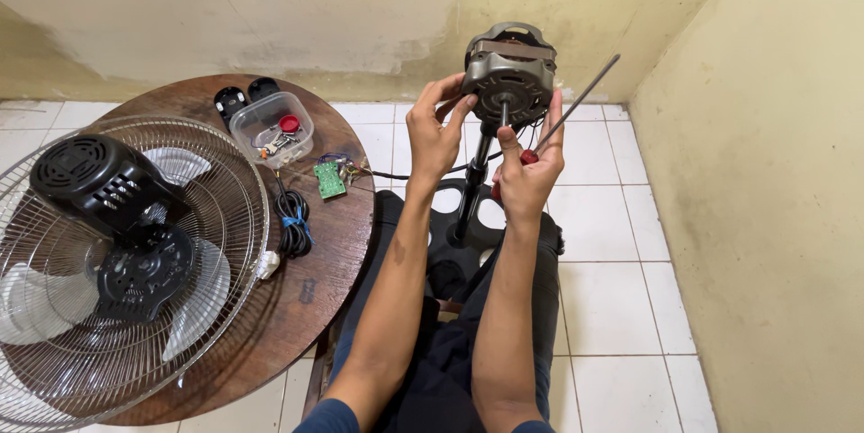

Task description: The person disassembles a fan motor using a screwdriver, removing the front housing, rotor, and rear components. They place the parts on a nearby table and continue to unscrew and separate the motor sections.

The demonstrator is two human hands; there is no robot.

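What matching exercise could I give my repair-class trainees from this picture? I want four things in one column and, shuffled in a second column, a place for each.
Things:
1. fan motor
2. screwdriver
3. clear plastic box
4. green circuit board

Places:
A. on the round wooden table, beside the black coiled cord
B. at the back of the table, with small parts inside
C. on top of the black stand, steadied by the left hand
D. in the right hand, shaft pointing up and to the right

Pairs: 1-C, 2-D, 3-B, 4-A

Grey motor (509, 68) in my hands; red-handled screwdriver (558, 122). Dark brown wooden surface (306, 298), silver wire grille (236, 217), black housing (94, 183), green circuit board (330, 179), white floor tiles (612, 289).
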